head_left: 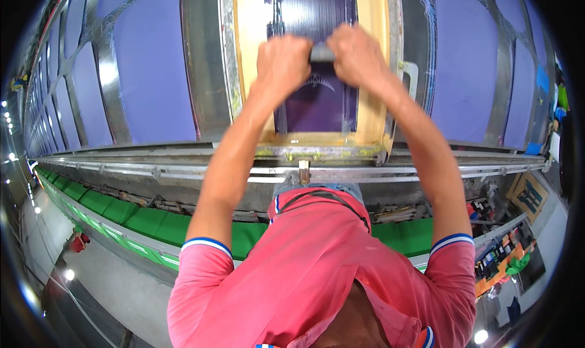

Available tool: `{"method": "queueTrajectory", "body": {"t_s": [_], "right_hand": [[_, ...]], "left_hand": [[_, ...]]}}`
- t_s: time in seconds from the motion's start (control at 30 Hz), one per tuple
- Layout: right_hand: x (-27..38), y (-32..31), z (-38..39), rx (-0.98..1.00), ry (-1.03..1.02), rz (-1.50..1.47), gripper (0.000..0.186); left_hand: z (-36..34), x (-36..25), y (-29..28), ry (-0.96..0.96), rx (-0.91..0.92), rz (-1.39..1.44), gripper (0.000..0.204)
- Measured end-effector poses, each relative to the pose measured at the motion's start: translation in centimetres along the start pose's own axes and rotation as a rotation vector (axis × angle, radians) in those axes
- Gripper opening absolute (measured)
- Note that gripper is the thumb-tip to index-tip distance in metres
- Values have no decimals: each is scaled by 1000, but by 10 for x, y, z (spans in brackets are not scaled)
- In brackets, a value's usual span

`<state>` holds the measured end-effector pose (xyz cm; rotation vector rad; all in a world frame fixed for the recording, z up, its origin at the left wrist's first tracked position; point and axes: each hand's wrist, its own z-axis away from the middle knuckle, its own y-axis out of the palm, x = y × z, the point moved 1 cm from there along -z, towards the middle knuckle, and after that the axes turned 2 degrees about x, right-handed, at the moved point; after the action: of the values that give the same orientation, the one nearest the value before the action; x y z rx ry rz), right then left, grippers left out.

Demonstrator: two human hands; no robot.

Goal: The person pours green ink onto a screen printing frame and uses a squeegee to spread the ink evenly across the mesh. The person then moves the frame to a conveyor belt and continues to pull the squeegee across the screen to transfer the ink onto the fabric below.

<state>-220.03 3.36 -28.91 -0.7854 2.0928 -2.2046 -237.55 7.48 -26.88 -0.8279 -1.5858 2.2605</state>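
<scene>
1. Head view gives me two bare arms stretched forward over the frame (226, 49), with the bar (322, 53) lying across the purple window (312, 113) inside it.
2. Left hand (284, 62) is a closed fist on the bar's left part; I judge it sits there to steady that end.
3. Right hand (358, 54) is clamped on the bar's right part, level with its partner. Only a short grey stretch shows between the fists. A grip split like this probably spreads the push evenly across the frame; fingertips are hidden, so I cannot tell how deep they wrap.
4. Yellow borders (251, 19) line the frame's inner sides, likely keeping the purple within the window. Beyond the bar I see streaky shine; on the near side, a pale curved mark.
5. Purple panels (152, 62) lie to the left and right of the frame on the dark table (204, 74), spaced so the frame fits between, I would say.
6. On the frame's right edge is a pale handle (412, 80), plausibly there for lifting.
7. Nearer the wearer than the frame runs a rail (359, 174); green covers (152, 223) lie past it.
</scene>
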Motion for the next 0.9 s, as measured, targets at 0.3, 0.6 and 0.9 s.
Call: {"method": "queueTrajectory", "body": {"t_s": [0.3,0.6,0.9], "right_hand": [[93,6,119,122,72,-189,11],[-73,-31,-116,116,203,-58,21],[-154,-53,-228,54,247,-65,20]], "left_hand": [[139,-43,35,-10,95,102,32],[-125,43,-45,11,-61,-80,28],[-260,92,-67,41,-218,-57,20]]}}
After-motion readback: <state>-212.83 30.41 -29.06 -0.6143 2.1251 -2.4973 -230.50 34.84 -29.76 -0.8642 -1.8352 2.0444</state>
